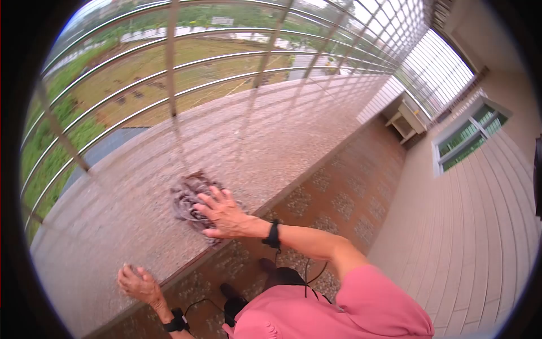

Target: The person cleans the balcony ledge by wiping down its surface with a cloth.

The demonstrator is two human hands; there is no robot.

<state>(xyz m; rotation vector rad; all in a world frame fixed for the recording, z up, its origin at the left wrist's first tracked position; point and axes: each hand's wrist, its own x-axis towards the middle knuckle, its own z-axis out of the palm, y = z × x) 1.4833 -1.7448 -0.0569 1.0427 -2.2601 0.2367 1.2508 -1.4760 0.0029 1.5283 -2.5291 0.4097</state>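
A crumpled grey-brown cloth (189, 198) lies bunched on the speckled stone ledge (271, 147). My right hand (223, 214) presses down on the cloth, its fingers spread across the folds and gripping it against the stone. Part of the cloth is hidden under the palm. Further down the ledge, close to its inner edge, my left hand (140, 286) rests on the stone with fingers loosely bent and apart; no object shows in it. Each wrist wears a black band with a cable.
Metal railing bars (171, 62) run along the ledge's outer side, with grass beyond. Below the inner edge is a patterned brown floor (344, 186). A tiled wall (451, 226) with a window (471, 135) stands on the right. A light-coloured sink-like fixture (407, 120) is at the far end.
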